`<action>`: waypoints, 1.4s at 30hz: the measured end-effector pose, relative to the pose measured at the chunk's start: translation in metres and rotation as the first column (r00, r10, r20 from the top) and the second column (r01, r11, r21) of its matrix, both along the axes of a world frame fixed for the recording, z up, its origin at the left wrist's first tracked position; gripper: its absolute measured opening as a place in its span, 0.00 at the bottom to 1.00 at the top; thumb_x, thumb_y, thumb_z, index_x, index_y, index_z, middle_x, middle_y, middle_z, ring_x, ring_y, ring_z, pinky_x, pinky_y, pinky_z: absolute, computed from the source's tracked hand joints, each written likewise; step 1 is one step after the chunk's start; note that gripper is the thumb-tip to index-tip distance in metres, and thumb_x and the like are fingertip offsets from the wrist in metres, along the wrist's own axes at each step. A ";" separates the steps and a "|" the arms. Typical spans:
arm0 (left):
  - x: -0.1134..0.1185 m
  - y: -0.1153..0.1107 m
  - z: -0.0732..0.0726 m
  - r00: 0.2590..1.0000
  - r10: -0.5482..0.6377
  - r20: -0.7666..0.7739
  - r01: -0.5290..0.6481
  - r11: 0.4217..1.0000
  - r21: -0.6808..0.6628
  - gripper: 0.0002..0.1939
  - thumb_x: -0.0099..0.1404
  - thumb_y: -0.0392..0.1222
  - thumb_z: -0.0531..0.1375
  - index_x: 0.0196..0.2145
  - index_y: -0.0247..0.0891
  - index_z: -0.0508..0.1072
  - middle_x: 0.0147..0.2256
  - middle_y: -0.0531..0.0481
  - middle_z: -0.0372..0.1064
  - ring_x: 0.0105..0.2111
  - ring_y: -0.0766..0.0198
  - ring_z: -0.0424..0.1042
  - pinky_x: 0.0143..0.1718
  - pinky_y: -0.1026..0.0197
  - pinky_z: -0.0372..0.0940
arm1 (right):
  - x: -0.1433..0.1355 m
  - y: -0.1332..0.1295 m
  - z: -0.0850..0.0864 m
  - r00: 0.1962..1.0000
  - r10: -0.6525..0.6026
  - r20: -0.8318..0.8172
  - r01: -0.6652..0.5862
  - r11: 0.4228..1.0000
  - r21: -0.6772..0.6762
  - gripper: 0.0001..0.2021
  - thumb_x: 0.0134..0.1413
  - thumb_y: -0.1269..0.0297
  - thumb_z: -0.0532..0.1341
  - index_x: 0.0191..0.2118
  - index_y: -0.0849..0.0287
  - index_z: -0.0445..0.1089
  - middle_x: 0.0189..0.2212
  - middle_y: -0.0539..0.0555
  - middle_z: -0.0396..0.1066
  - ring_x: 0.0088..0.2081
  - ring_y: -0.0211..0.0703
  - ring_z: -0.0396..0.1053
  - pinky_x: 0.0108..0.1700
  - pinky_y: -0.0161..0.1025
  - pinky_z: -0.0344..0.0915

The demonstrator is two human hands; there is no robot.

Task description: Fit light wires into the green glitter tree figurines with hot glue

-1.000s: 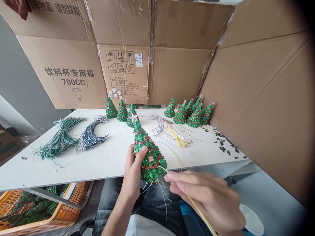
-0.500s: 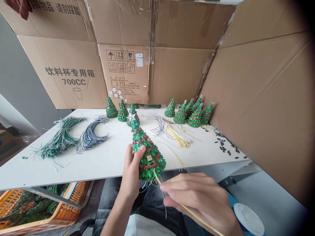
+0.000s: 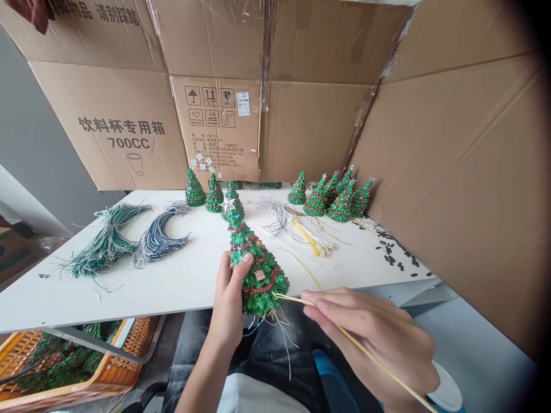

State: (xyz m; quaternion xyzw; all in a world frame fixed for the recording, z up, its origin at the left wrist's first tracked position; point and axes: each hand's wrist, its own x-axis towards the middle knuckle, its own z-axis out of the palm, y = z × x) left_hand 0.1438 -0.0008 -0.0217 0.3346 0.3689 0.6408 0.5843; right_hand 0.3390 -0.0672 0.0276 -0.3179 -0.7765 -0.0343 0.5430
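Note:
My left hand (image 3: 230,295) is wrapped round a small green beaded tree (image 3: 262,264) with red garlands and a pale star on top, tilted with its base toward me. Thin white, yellow and green wires hang from under the base. My right hand (image 3: 374,344) pinches a yellow and white wire (image 3: 379,364) between thumb and fingers. One end of that wire meets the lower right side of the tree; the other trails past my palm to the bottom edge of the view.
On the white table (image 3: 206,287) are green wires (image 3: 107,238), blue wires (image 3: 161,235), yellow and white wires (image 3: 316,238), several trees (image 3: 316,198) and black bits (image 3: 390,252). Cardboard (image 3: 318,132) walls the back and right. An orange basket (image 3: 103,378) stands below left. A person's hand (image 3: 37,14) shows top left.
My right hand has moved right and slightly up, away from the tree. The wire in its fingers is now drawn straight out from the tree, apart from the loose wires hanging below.

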 end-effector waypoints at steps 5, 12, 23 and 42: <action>0.000 0.000 -0.002 1.000 0.004 0.001 -0.004 1.000 0.006 0.19 0.71 0.58 0.73 0.51 0.46 0.80 0.54 0.50 0.80 0.55 0.52 0.77 0.55 0.55 0.71 | -0.002 0.001 0.002 1.000 0.015 0.018 -0.016 1.000 0.020 0.11 0.68 0.81 0.73 0.47 0.57 0.80 0.39 0.53 0.90 0.37 0.43 0.90 0.44 0.36 0.86; -0.001 0.000 0.000 1.000 0.011 0.018 -0.011 1.000 -0.003 0.20 0.69 0.58 0.74 0.52 0.47 0.80 0.54 0.51 0.79 0.56 0.53 0.75 0.57 0.56 0.70 | -0.005 -0.001 -0.007 0.984 0.176 0.006 -0.172 0.969 -0.174 0.10 0.71 0.78 0.73 0.49 0.56 0.79 0.39 0.50 0.88 0.36 0.40 0.87 0.42 0.37 0.82; 0.003 -0.001 -0.002 0.999 0.025 -0.047 -0.022 0.998 0.056 0.19 0.71 0.59 0.74 0.49 0.47 0.77 0.46 0.53 0.77 0.45 0.58 0.74 0.48 0.60 0.72 | -0.019 0.007 -0.016 0.991 0.019 0.135 -0.002 0.992 -0.129 0.11 0.73 0.81 0.68 0.49 0.58 0.76 0.36 0.51 0.81 0.34 0.39 0.80 0.40 0.38 0.75; 0.000 0.000 -0.006 0.971 0.162 -0.174 -0.137 0.980 0.147 0.20 0.72 0.60 0.73 0.49 0.45 0.75 0.44 0.53 0.77 0.41 0.59 0.73 0.42 0.59 0.68 | -0.017 0.009 -0.024 0.965 -0.104 0.240 0.135 0.984 -0.115 0.10 0.74 0.79 0.65 0.44 0.55 0.72 0.30 0.46 0.75 0.28 0.37 0.74 0.35 0.39 0.68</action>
